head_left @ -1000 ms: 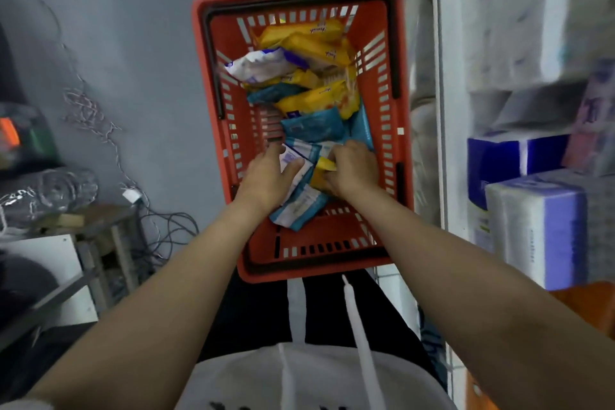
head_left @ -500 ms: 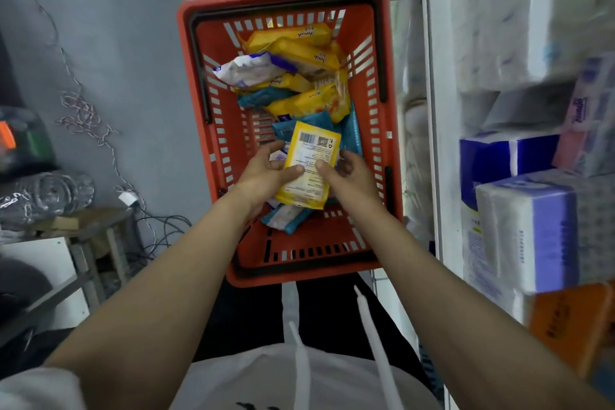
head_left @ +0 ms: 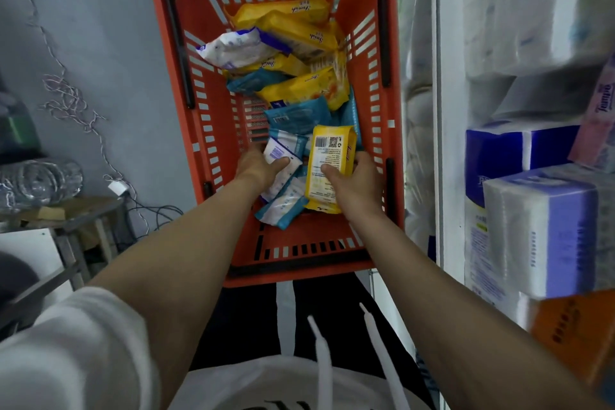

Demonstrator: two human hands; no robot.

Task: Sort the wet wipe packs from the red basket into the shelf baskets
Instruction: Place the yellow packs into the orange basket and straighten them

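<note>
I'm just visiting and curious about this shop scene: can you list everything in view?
Red basket: one, red, centre, on the floor.
Yellow wet wipe packs: about six, far half of basket; one held by the right hand.
Blue wet wipe packs: several, mid and near basket.
White and purple pack: one, basket's left wall.
Tissue packs: several, white and purple, shelf at right.
Cables: floor at left.
Left hand: holds a white and blue pack.
Right hand: holds a yellow pack.

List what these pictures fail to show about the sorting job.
- Shelf baskets: none visible in the head view; the right edge cuts off the shelving.
- Small print on the yellow plastic wipe pack held by the right hand: too small to read.
- Red plastic basket floor: covered by packs.
</note>
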